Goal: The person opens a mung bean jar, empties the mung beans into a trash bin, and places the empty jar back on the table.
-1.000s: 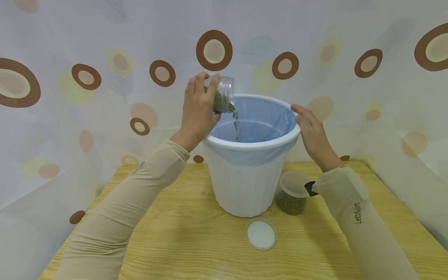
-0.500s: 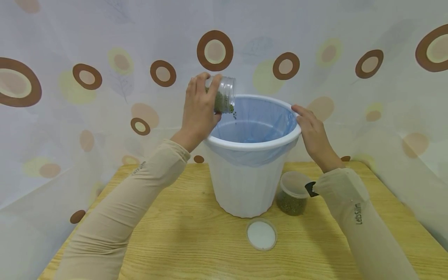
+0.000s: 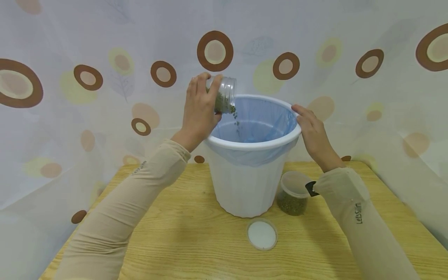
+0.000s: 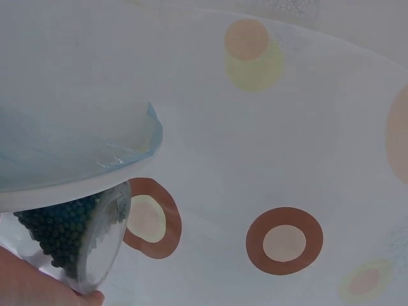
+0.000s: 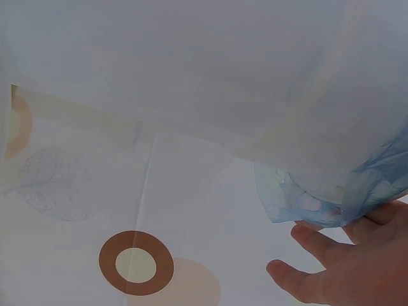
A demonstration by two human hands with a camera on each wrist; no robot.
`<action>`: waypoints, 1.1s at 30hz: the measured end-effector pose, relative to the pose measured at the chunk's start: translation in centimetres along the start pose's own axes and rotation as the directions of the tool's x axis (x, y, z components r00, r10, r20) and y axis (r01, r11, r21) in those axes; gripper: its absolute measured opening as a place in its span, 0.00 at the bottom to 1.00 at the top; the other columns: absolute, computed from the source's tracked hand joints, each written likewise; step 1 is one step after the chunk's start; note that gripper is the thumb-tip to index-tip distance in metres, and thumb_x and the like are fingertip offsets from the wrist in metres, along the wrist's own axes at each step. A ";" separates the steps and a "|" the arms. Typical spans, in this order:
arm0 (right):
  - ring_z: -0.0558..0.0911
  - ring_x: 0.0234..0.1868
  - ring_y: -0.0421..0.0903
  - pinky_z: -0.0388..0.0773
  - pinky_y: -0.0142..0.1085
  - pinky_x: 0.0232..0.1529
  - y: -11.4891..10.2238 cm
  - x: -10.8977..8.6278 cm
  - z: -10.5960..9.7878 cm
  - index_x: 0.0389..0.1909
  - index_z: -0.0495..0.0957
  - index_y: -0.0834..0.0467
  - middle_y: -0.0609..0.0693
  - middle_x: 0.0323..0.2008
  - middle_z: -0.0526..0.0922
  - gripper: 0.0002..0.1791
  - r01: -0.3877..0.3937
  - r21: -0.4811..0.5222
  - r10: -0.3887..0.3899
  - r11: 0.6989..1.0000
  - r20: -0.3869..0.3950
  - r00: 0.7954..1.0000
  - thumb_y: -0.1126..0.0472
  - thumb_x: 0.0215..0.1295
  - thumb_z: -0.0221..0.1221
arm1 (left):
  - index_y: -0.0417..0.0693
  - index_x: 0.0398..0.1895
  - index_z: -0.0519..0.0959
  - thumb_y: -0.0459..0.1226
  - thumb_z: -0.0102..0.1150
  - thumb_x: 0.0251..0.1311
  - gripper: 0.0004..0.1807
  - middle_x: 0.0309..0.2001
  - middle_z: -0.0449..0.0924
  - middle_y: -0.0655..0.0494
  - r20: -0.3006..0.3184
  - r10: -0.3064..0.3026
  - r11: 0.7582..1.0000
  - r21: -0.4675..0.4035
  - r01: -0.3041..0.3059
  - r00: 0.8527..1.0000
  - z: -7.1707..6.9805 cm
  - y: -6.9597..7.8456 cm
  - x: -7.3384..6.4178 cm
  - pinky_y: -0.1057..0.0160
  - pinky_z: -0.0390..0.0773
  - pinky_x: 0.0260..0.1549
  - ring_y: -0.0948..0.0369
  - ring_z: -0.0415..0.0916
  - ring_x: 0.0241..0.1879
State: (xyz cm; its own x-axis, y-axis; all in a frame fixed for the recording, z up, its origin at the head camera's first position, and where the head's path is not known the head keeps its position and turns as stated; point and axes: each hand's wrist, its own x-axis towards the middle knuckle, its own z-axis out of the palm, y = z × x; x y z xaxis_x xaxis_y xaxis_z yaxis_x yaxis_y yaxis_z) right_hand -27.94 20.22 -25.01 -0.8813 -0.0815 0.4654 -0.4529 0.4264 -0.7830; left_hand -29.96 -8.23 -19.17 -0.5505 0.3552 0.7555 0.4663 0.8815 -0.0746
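Observation:
My left hand (image 3: 199, 107) grips a clear plastic jar (image 3: 229, 87), tipped on its side above the near left rim of a white bin (image 3: 245, 182). Small green beans, like mung beans (image 4: 60, 233), lie along the jar's lower side. Some beans fall from its mouth into the bin, which is lined with a blue plastic bag (image 3: 260, 112). On the bin's right rim rests my right hand (image 3: 313, 134). In the right wrist view its fingers (image 5: 315, 245) are spread and loosely extended by the bag's folded edge. The bottom of the bin's inside is hidden.
A lidded clear tub (image 3: 293, 194) with dark green contents stands right of the bin, near my right wrist. A round white lid (image 3: 261, 234) lies in front of the bin on the wooden table (image 3: 175, 233). A patterned wall covering (image 3: 245, 23) hangs behind.
Beans keep falling from the tilted jar; the stream thinned half a second ago and is a little longer now. Both hands and the bin stay almost in place.

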 end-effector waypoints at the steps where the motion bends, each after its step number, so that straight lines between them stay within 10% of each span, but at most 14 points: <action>1: 0.53 0.72 0.58 0.47 0.54 0.70 0.0 0.0 0.0 0.72 0.56 0.62 0.58 0.72 0.55 0.28 0.000 0.000 0.000 1.000 -0.001 1.000 0.54 0.75 0.34 | 0.43 0.68 0.61 0.38 0.77 0.43 0.48 0.62 0.59 0.39 0.000 0.001 1.000 0.001 -0.001 1.000 0.0 0.0 0.0 0.55 0.46 0.70 0.45 0.54 0.65; 33: 0.54 0.71 0.60 0.48 0.56 0.69 0.0 0.1 0.0 0.72 0.56 0.63 0.61 0.71 0.56 0.29 0.004 -0.017 -0.004 1.000 -0.003 1.000 0.54 0.75 0.34 | 0.43 0.68 0.61 0.37 0.77 0.43 0.48 0.62 0.59 0.39 0.000 0.015 1.000 0.013 -0.015 1.000 -0.1 0.1 0.0 0.56 0.43 0.71 0.46 0.53 0.66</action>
State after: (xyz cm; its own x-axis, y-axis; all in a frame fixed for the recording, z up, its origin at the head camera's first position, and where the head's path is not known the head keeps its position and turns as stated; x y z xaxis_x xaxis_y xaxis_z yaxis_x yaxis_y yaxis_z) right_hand -28.04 20.23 -25.01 -0.8791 -0.0808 0.4698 -0.4541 0.4417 -0.7738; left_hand -29.86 -8.14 -19.15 -0.5431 0.3687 0.7544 0.4658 0.8798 -0.0947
